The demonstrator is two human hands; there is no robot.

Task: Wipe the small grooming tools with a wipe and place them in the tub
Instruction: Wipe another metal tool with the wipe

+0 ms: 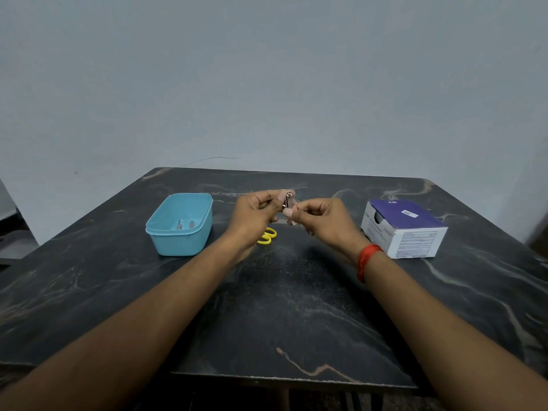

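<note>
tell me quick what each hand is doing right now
Left hand: closed, pinching the upper part of the nail clipper.
Right hand: closed, pinching the lower end of the same nail clipper.

A small silvery clipper point(288, 199) stands nearly upright in the air above the bench, its top pinched by the left hand point(255, 213) and its lower part by the right hand point(321, 221). Whether a wipe lies between them cannot be told. The light-blue tub point(178, 243) sits open on the bench to the left, with two small metal tools point(185, 224) on its floor. Yellow-handled scissors point(267, 235) lie flat under the hands, blades hidden.
</note>
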